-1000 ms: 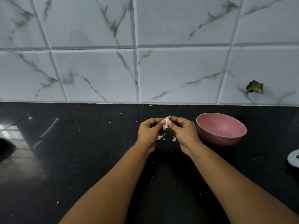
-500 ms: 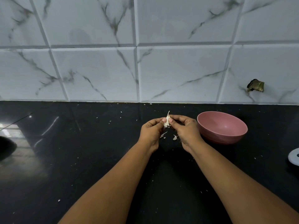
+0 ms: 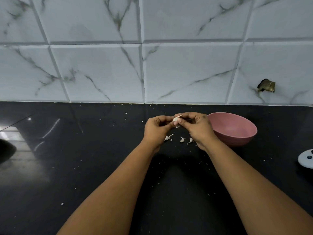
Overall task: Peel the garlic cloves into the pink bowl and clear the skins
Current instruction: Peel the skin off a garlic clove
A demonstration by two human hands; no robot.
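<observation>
Pinching one garlic clove (image 3: 176, 119) still, left hand (image 3: 156, 131), right hand (image 3: 197, 128), third skin scrap (image 3: 190, 140) newly dropped.

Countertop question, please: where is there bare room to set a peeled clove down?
The dark countertop left of the left hand is open apart from flecks. It is crowded between the hands: skin scraps lie there, and the pink bowl borders the right hand.

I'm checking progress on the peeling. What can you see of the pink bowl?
The pink bowl is round and deep, matte like plastic, upright on the black counter near the tiled wall. Its visible inside looks empty; the near inner wall is hidden. The right hand overlaps its left rim in this view; contact cannot be told.
</observation>
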